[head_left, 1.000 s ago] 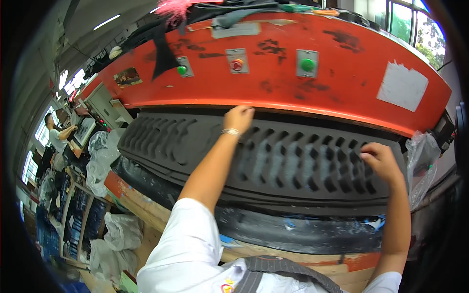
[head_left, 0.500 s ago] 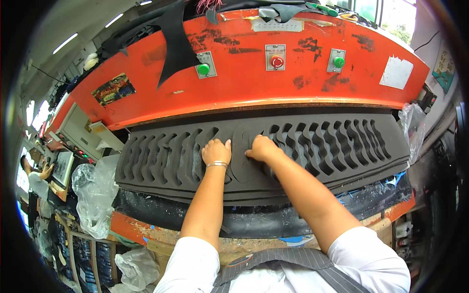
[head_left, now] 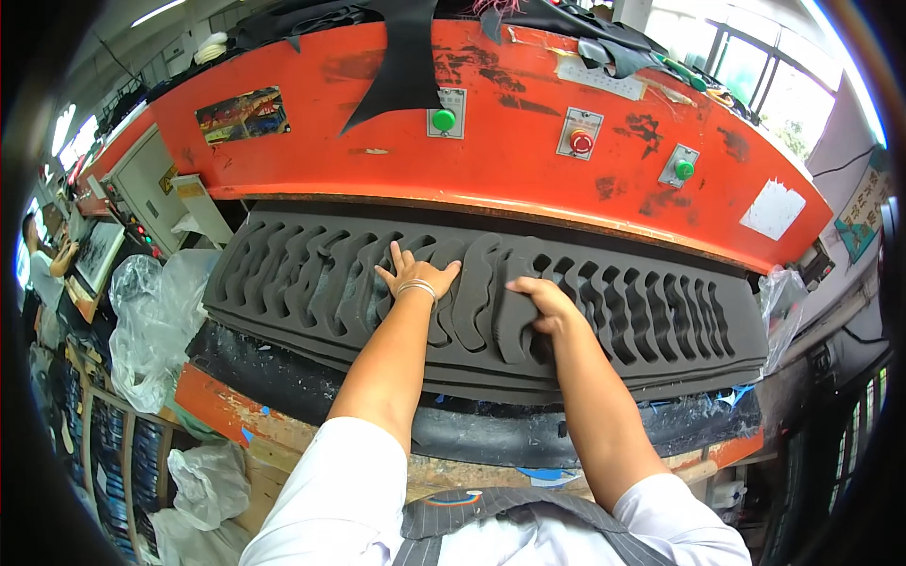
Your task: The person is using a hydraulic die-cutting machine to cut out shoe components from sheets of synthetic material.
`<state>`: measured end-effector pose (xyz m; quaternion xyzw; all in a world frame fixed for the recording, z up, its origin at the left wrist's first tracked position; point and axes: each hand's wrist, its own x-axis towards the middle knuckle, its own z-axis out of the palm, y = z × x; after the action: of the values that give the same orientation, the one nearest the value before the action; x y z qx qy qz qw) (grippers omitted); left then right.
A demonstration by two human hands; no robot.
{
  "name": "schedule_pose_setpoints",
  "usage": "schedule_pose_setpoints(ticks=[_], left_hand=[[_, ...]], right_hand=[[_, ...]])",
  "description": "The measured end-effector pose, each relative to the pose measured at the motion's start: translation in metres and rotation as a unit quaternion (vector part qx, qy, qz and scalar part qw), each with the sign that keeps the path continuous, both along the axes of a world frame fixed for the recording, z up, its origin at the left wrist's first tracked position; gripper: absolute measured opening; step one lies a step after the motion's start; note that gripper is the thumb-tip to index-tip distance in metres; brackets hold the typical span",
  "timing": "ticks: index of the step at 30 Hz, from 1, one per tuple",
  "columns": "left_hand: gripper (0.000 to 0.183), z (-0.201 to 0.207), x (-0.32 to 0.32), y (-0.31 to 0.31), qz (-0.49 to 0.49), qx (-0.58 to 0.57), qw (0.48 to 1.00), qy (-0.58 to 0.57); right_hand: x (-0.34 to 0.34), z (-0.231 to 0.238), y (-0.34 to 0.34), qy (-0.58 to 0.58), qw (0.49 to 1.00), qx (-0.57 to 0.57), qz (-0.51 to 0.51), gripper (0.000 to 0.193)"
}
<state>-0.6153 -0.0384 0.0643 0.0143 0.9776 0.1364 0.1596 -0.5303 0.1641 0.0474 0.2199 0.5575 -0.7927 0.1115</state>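
Orange press housing [head_left: 528, 160] spans the workshop background, carrying two green buttons [head_left: 444, 120] and one red button [head_left: 581, 142] along its front. Below it, on the press surface [head_left: 311, 401], lies a stack of dark grey foam sheets [head_left: 283, 283], die-cut with rows of wavy slots.

My left hand [head_left: 412, 274] rests flat at the centre of the stack, fingers [head_left: 397, 255] spread open toward 12 o'clock, palm pressing on the foam and gripping nothing. A thin bracelet [head_left: 416, 287] circles that wrist.

My right hand [head_left: 540, 300] sits just beside it at 3 o'clock, fingers curled down and closed on a cut foam piece [head_left: 510, 307] standing slightly proud of the sheet.

Clear plastic bags [head_left: 151, 311] hang at 9 o'clock of the stack. Another person [head_left: 42, 269] stands at the far 9 o'clock edge.
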Motion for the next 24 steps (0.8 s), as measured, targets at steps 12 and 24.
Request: schedule_pose_setpoints(ticks=[12,24], left_hand=[[0.074,-0.04,-0.003,-0.008,0.024,0.175,0.971,0.163],[0.038,-0.048,0.038,-0.054,0.035,0.683,0.679,0.269]], right_hand=[[0.057,0.094,0.002,0.249,0.964,0.09,0.005,0.062],[-0.078,0.051,-0.096,-0.03,0.779,0.6,0.181,0.059]])
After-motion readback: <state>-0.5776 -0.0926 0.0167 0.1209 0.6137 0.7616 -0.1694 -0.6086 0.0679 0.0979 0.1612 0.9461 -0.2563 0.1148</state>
